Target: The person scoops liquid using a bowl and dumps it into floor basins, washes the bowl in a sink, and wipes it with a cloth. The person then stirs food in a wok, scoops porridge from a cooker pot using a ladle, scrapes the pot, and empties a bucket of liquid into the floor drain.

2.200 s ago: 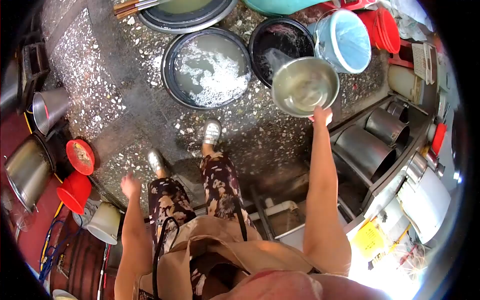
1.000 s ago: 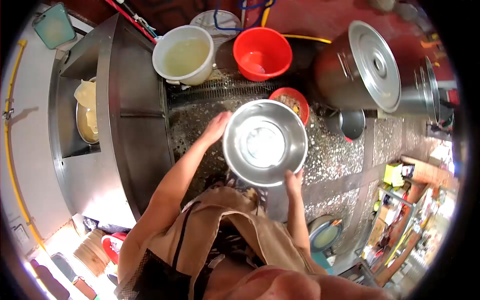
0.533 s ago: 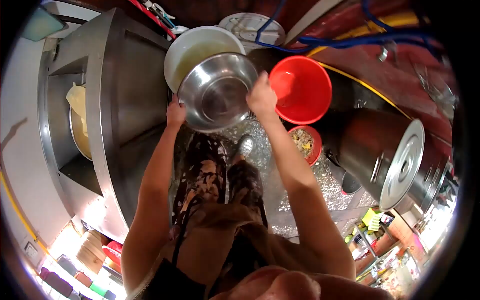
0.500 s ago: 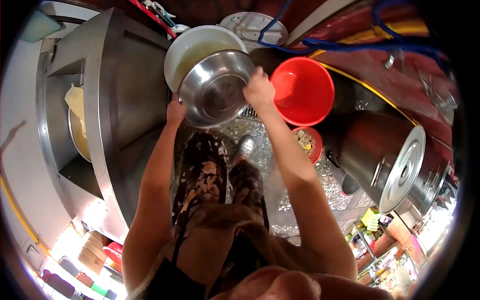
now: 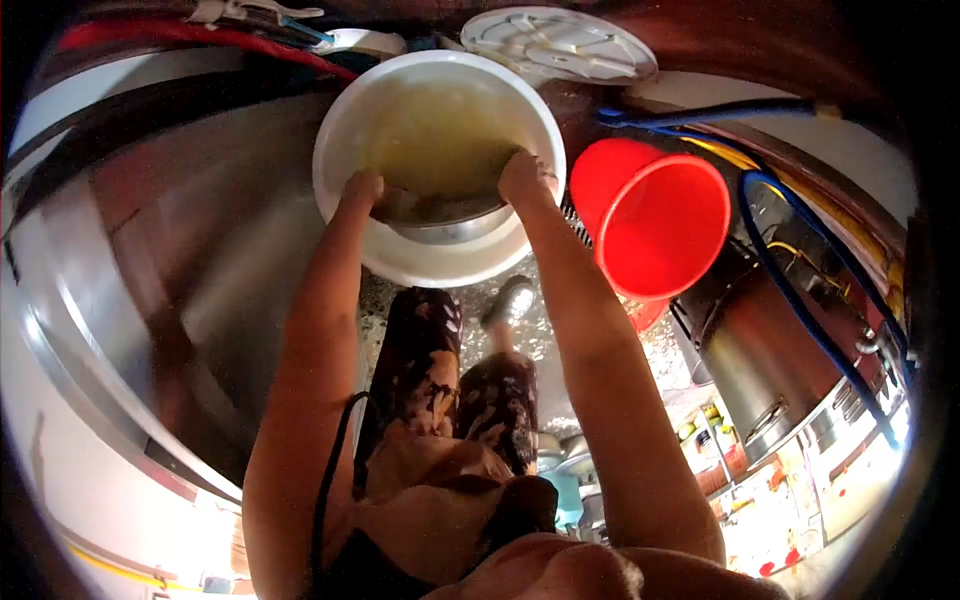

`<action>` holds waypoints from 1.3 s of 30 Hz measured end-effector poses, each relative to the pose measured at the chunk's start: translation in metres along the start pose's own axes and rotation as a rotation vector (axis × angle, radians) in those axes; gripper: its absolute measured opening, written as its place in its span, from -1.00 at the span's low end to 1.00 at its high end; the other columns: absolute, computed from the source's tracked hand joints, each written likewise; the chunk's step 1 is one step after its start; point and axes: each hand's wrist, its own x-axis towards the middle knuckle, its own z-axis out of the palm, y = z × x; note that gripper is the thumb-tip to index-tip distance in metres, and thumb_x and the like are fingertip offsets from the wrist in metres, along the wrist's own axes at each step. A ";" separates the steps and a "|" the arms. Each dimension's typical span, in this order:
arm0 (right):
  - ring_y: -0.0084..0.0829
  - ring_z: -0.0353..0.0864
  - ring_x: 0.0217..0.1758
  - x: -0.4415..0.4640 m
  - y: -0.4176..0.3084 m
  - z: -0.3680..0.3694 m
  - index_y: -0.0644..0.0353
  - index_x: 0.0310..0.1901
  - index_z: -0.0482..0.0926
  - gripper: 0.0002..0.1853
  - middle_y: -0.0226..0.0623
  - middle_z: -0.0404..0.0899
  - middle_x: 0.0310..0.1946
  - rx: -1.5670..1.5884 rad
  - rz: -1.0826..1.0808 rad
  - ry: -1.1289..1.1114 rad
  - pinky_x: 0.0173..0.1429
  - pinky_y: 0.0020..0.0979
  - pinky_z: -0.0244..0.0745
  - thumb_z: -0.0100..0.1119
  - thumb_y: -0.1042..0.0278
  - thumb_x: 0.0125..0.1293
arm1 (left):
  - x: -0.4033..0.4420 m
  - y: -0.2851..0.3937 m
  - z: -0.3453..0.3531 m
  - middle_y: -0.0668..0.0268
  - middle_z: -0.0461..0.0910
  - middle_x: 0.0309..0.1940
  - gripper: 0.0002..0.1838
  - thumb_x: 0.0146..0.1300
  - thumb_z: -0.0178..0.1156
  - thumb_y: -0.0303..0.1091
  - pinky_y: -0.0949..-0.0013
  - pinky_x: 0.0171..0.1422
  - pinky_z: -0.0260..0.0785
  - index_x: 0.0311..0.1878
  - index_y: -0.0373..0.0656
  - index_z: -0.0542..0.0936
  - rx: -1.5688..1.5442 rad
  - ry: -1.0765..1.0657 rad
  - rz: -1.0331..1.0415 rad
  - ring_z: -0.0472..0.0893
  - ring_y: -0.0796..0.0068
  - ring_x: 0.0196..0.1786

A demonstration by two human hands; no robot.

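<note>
A stainless steel basin (image 5: 448, 232) is tilted down into a large white tub (image 5: 430, 268), its far part under or behind cloudy yellowish water (image 5: 440, 120). My left hand (image 5: 366, 187) is closed around the basin's left rim. On the opposite side my right hand (image 5: 526, 180) grips the right rim. Most of the basin's inside is hidden by the liquid, leaving the near outer wall in sight.
To the right of the tub stands a red bucket (image 5: 665, 225), with a smaller red container (image 5: 649, 317) partly behind it. A white lid (image 5: 560, 45) leans at the back. Large metal pots (image 5: 770, 360) and a blue hose (image 5: 800, 285) are at right; steel equipment (image 5: 230, 260) lines the left.
The basin has gone from being held above the tub's near edge to being dipped in its liquid. Both hands moved with it, and the view has shifted toward the tub.
</note>
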 end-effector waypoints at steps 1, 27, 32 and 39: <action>0.01 0.47 0.06 0.005 0.000 0.009 0.21 -0.06 0.54 -0.66 0.05 0.50 -0.06 -0.117 -0.032 0.006 -0.07 -0.01 0.48 0.06 0.31 0.12 | 0.003 0.008 -0.007 0.00 0.58 -0.27 -0.72 0.08 0.05 -0.29 0.12 -0.07 0.41 -0.27 -0.29 0.59 0.004 -0.018 0.003 0.57 0.03 -0.16; -0.17 0.57 -0.26 -0.022 0.007 0.111 0.21 -0.20 0.46 -0.78 -0.13 0.59 -0.33 1.196 0.526 0.559 -0.12 -0.33 0.43 0.03 0.30 0.16 | 0.002 0.049 -0.058 0.25 0.64 -0.38 -0.64 0.04 0.17 0.03 0.26 -0.27 0.46 -0.39 -0.09 0.65 0.181 0.213 -0.467 0.63 0.39 -0.32; -0.18 0.59 -0.28 -0.041 0.012 0.102 0.25 -0.21 0.48 -0.80 -0.07 0.59 -0.33 1.232 0.456 0.634 -0.12 -0.29 0.43 0.00 0.34 0.18 | -0.034 0.065 -0.091 0.28 0.62 -0.47 -0.77 0.06 0.16 -0.15 0.30 -0.33 0.45 -0.52 -0.09 0.63 0.160 0.357 -0.426 0.62 0.40 -0.37; 0.05 0.54 -0.27 -0.082 0.025 0.082 0.21 -0.13 0.39 -0.77 0.01 0.57 -0.34 1.304 0.459 0.622 -0.15 -0.16 0.42 0.02 0.45 0.14 | -0.089 0.124 -0.163 0.22 0.60 -0.41 -0.81 0.14 -0.04 -0.38 0.29 -0.31 0.43 -0.44 -0.19 0.57 -0.429 0.538 -0.313 0.59 0.32 -0.38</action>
